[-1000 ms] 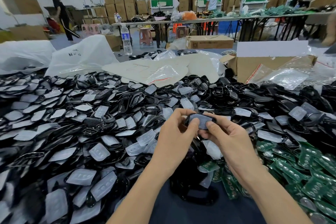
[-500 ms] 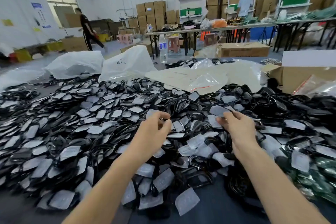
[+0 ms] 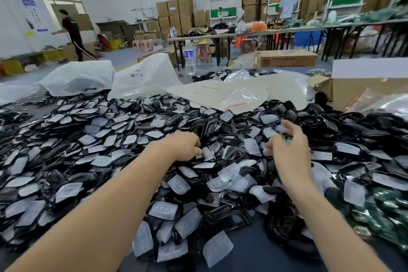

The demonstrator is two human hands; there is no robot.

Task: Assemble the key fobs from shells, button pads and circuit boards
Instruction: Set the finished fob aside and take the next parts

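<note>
Left hand [image 3: 184, 146] curled, fingertips on a shell [image 3: 209, 153] just right of it, long axis toward the far bench [image 3: 254, 256] edge. Cannot tell whether it grips. Right hand [image 3: 287, 148] open, fingers spread above button pads [image 3: 251, 146].

Glossy black plastic shells [image 3: 230, 198]; matt, translucent, soft-looking button pads [image 3: 178, 184].

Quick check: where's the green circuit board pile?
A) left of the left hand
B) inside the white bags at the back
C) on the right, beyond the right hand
C: the green circuit boards lie at the table's right edge, outboard of the right hand.
</note>
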